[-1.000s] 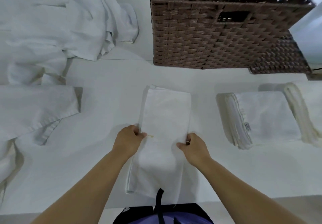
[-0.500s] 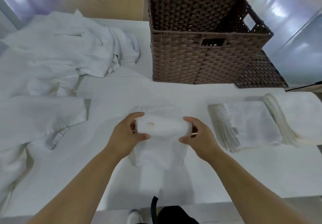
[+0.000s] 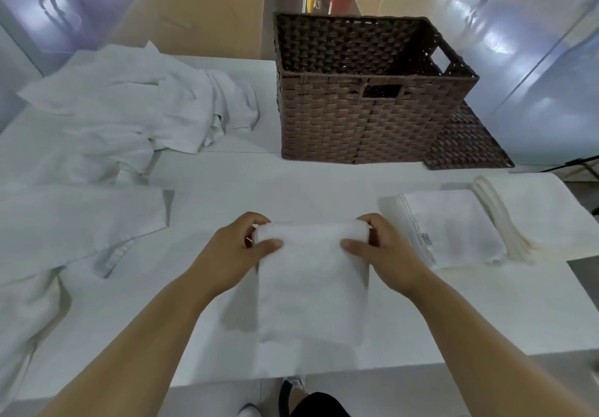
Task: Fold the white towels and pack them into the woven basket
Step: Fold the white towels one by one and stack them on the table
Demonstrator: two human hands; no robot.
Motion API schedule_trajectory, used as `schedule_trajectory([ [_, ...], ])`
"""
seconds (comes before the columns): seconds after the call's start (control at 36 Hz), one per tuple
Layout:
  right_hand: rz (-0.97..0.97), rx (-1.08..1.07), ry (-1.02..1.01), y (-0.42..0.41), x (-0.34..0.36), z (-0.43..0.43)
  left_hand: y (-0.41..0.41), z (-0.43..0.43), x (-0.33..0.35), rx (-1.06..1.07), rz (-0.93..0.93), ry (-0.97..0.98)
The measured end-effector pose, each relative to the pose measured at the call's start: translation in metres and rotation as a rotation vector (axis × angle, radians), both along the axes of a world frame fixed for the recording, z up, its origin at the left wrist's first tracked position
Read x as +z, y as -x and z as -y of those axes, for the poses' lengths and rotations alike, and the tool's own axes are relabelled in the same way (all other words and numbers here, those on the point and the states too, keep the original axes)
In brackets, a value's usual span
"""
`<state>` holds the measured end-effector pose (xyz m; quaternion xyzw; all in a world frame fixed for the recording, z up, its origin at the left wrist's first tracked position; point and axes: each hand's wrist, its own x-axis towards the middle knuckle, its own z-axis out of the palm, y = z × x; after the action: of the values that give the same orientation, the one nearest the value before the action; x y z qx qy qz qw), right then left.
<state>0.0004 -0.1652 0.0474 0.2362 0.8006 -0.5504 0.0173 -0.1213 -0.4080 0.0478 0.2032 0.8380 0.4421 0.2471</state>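
Head view: left hand (image 3: 238, 254) and right hand (image 3: 382, 251) pinch the folded towel's (image 3: 311, 287) top corners (thumbs on top); its long axis runs 12-to-6.

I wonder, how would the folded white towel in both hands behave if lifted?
The folded white towel is probably floppy: it drapes limply below the left hand and right hand. It seems light, as both merely pinch its top fold. The loose lower edge may fall open.
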Motion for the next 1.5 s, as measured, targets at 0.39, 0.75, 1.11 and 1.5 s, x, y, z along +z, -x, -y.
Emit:
schedule_trajectory([
  [0.39, 0.527, 0.03, -0.293, -0.022, -0.066, 0.029, -0.029, 0.015, -0.075, 0.056, 0.165, 0.397],
  [0.75, 0.635, 0.02, -0.287, -0.041, -0.094, 0.062, -0.062, 0.002, -0.104, 0.086, 0.349, 0.268],
  [1.11, 0.428, 0.004, -0.135, -0.029, -0.077, 0.015, -0.051, -0.033, -0.079, 0.277, 0.424, 0.07],
  [1.5, -0.037, -0.027, -0.5, -0.033, -0.009, -0.139, -0.046, -0.182, -0.005, 0.101, 0.069, -0.193],
])
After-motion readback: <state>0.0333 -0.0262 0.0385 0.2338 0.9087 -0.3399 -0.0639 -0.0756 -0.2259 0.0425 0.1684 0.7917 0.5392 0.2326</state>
